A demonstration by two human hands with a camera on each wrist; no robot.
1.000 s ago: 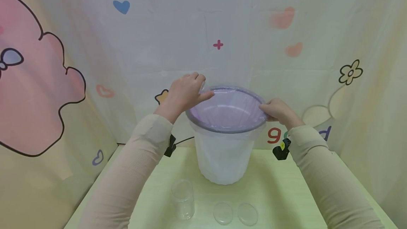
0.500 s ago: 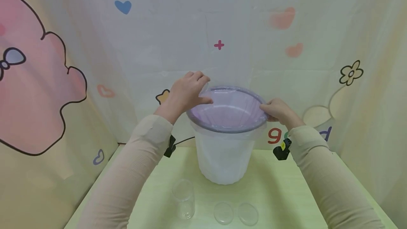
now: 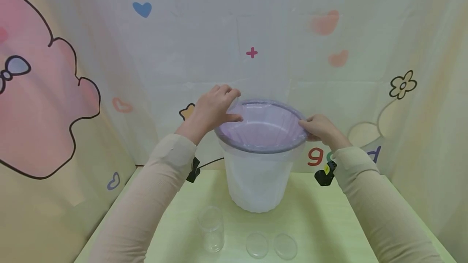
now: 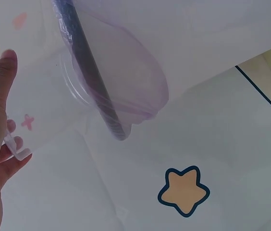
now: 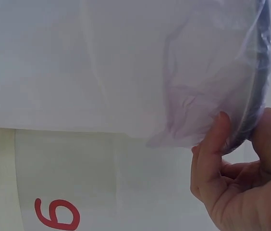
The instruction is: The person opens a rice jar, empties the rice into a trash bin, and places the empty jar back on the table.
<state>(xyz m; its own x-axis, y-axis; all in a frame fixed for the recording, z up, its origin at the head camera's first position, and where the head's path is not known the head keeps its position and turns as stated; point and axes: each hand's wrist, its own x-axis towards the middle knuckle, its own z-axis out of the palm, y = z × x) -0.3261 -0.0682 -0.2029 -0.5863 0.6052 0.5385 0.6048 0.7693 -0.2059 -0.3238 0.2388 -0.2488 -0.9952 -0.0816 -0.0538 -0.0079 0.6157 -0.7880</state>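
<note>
A white trash can (image 3: 257, 186) stands upright on the table in the head view. A thin purple trash bag (image 3: 234, 149) lines it, folded over its grey rim. My right hand (image 3: 321, 128) grips the rim at the right side; in the right wrist view its fingers (image 5: 212, 154) lie against the bag outside. My left hand (image 3: 215, 111) is at the rim's left side, thumb and fingers spread around a clear plastic jar (image 4: 44, 110). In the left wrist view one end of this jar points toward the can, and several fingers curl behind its other end.
On the light green table (image 3: 175, 222), a clear cylindrical jar (image 3: 212, 232) stands front left of the can. Two clear round lids (image 3: 257, 245) lie beside each other to its right. A patterned curtain (image 3: 175, 39) closes off the back and sides.
My left hand's thumb has drawn back slightly to the left, and the gap between thumb and fingers is wider. My right hand stays on the rim; the can has not moved.
</note>
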